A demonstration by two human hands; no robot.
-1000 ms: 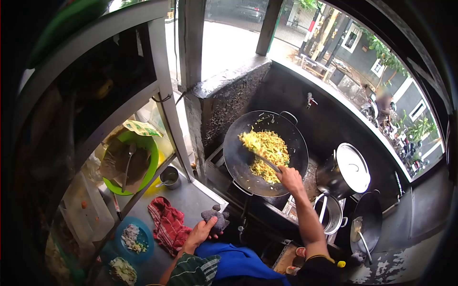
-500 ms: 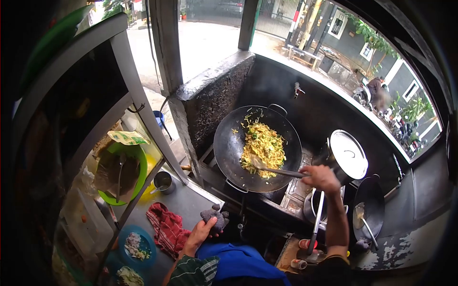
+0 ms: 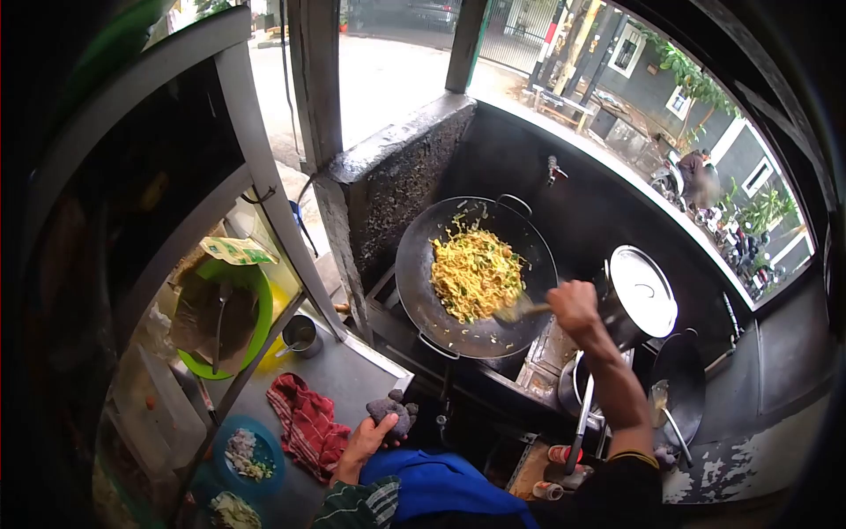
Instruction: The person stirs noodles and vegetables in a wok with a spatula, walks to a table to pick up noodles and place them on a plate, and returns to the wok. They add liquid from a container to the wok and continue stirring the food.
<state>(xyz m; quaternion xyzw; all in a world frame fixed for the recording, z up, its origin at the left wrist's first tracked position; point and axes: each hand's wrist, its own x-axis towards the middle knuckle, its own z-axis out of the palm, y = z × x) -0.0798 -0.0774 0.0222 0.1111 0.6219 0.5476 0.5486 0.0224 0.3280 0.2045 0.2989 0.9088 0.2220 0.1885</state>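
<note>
Yellow noodles with green bits lie heaped in a large black wok on the stove. My right hand is closed round the handle of a wok spatula. The spatula's blade, blurred, is at the lower right edge of the noodles, inside the wok. My left hand grips a bunched dark grey cloth near the counter's edge, apart from the wok. A red checked cloth lies on the counter left of that hand.
A lidded pot stands right of the wok. Beyond it sits a second wok with a ladle-like utensil. Left are a metal mug, a green bowl and a blue plate of chopped food. A person is outside.
My right hand has lifted slightly, and the spatula has swung from on top of the noodles to their lower right edge. The noodle heap has shifted left and spread. My left hand has barely moved.
</note>
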